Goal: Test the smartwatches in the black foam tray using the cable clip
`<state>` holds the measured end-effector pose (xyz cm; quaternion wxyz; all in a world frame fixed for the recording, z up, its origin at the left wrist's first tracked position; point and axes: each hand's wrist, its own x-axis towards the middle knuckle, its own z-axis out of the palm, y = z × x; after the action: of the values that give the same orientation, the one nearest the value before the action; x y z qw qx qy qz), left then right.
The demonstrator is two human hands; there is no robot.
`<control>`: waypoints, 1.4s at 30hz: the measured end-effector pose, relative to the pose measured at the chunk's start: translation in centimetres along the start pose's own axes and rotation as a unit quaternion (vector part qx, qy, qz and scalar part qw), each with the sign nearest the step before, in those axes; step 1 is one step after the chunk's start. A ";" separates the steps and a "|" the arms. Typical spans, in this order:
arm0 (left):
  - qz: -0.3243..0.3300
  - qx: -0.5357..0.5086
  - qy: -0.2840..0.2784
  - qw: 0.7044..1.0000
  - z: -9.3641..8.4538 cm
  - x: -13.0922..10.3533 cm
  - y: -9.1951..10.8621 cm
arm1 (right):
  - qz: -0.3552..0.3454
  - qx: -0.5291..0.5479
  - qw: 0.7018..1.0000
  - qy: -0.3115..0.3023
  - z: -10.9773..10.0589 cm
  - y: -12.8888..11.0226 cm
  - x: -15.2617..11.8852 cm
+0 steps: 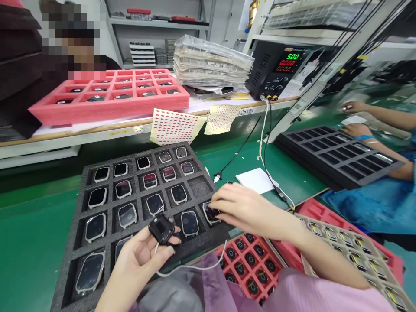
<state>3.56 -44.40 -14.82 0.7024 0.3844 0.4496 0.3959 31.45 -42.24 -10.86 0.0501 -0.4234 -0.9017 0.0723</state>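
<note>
Black device (161, 229) (one) sits in left hand (140, 258) with one cable (195, 267).

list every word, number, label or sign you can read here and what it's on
"5.00" in green, on the bench power supply
"0.000" in red, below it
"0.000" in orange, below that
Too blurred to read surely: the white shelf-edge label
Too small to read: the yellow shelf-edge strip; any lettering on the corded black device in the left hand
</note>
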 end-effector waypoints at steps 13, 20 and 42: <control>-0.002 0.006 -0.132 0.991 0.1 1.5 -0.3 | -0.066 -0.015 0.988 -0.141 -1.1 -0.3 2.5; 0.000 -0.004 -0.149 0.989 0.0 1.7 -0.5 | -0.060 0.152 0.987 -0.008 -1.8 -0.3 2.7; 0.031 0.014 -0.121 0.992 -0.3 1.3 -0.9 | -0.161 0.152 0.963 0.150 2.6 -6.0 6.9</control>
<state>3.87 -43.49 -16.11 0.7335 0.4532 0.3550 0.3614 22.11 -40.91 -12.16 0.2597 -0.2656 -0.9186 0.1351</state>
